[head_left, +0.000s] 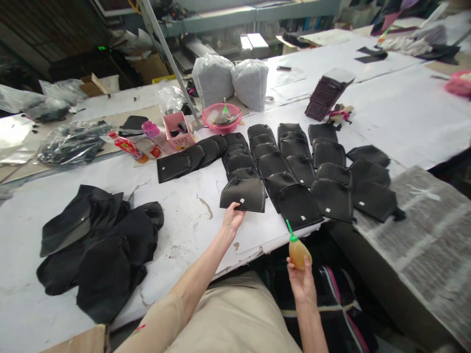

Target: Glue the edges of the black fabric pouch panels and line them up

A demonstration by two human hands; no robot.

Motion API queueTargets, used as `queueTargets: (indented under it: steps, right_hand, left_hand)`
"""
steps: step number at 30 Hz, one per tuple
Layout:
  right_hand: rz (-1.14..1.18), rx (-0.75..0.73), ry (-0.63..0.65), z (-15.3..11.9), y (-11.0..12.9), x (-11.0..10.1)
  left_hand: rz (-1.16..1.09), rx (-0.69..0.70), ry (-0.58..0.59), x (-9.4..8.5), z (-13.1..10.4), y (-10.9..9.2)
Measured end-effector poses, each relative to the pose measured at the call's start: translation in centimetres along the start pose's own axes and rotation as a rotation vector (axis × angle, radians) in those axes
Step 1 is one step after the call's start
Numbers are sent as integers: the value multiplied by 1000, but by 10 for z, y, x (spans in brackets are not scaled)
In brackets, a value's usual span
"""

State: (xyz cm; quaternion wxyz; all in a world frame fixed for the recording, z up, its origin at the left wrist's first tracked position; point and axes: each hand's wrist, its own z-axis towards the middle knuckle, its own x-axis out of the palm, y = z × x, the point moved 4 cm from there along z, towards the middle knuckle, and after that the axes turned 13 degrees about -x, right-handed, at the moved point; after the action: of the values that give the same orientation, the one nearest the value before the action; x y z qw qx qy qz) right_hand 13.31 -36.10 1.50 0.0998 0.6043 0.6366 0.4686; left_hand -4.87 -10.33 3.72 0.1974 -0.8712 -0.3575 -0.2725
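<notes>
My left hand pinches the near edge of a black fabric piece, close to a small white tag on it. This piece lies at the near end of a column of overlapping black pieces. In my right hand is a squeeze bottle of amber liquid with a green nozzle, held upright in front of the table edge. More overlapping black pieces spread to the right in columns, several with small white tags. Another row of black pieces fans out at the back left.
A loose pile of black pieces lies on the left of the white table. Behind stand a pink basin, a pink box, bottles and stuffed plastic bags. A grey metal pole rises there. Right is a grey wrapped surface.
</notes>
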Motion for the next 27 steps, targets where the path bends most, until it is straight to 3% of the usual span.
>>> queueTargets:
  steps: [5, 12, 18, 27]
  right_hand:
    - [-51, -2, -3, 2, 3, -20]
    - [-111, 21, -24, 4, 5, -40]
    - [-62, 95, -112, 2, 7, -37]
    - [-67, 115, -106, 6, 0, -32]
  left_hand:
    - [19, 40, -28, 4, 30, 18]
    - [-196, -16, -78, -14, 55, 56]
    - [-341, -76, -65, -26, 62, 76]
    - [-268, -69, -87, -24, 57, 82]
